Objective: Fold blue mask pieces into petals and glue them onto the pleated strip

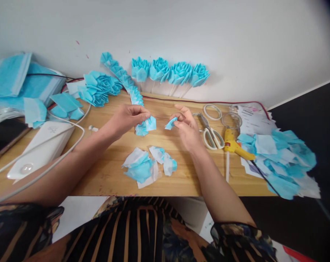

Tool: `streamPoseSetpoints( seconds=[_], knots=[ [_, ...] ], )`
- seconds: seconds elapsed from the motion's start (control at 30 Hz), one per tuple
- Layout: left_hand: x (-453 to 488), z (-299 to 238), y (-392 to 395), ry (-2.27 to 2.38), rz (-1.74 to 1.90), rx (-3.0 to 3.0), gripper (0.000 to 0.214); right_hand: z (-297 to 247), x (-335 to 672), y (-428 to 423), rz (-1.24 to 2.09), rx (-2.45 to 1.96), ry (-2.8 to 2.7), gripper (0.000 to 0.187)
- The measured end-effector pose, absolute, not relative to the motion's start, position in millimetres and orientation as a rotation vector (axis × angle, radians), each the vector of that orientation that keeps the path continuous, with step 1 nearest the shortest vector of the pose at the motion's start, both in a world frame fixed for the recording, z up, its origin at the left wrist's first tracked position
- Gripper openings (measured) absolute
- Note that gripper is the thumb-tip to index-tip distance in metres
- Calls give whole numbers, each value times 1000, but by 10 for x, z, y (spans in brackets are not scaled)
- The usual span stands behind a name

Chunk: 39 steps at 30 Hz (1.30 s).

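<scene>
Wooden table [96,174]: scrap pile [279,156] lay right, 4 blue flowers [161,69] stood far, pleated blue strip [124,78] ran far-left to centre. Left hand [133,118] pinched the strip's near end; right hand [185,125], centre-right, pinched a small folded blue piece [170,124].

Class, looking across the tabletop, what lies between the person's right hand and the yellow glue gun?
The pale-handled scissors lie between the right hand and the yellow glue gun, as the head view shows.

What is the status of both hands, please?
Left hand pinching blue material. Right hand holding small blue piece. Loose scraps nearer the body, apart from both hands.
</scene>
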<state>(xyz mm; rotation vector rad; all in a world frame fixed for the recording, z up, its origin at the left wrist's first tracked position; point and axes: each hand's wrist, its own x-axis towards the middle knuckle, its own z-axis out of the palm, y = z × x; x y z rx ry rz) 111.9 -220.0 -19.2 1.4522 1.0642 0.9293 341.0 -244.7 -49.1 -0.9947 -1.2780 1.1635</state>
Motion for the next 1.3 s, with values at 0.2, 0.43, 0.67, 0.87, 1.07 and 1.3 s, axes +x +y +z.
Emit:
streamPoseSetpoints(
  seconds=[0.2, 0.43, 0.67, 0.87, 1.07, 1.3],
  knots=[
    [1116, -192, -2205, 1042, 898, 1463, 16, -565, 3464, -2427, 1189, -1213, -1360, 63],
    [1128, -173, -2214, 1072, 889, 1448, 15, -647, 3492, -2387, 877, -1437, -1506, 45],
    [1128, -149, -2223, 1090, 919, 1461, 15, -579, 3483, -2401, 1085, -1321, -1304, 10],
    [1075, -108, -2179, 1162, 934, 1596, 22, -531, 3467, -2429, 1123, -1326, -1228, 17],
    [839, -27, -1989, 1399, 887, 2036, 32, -586, 3471, -2393, 1131, -1291, -1195, 17],
    [606, -6, -1880, 1884, 481, 2270, 22, -623, 3469, -2379, 1128, -1316, -1195, 26]
  ],
)
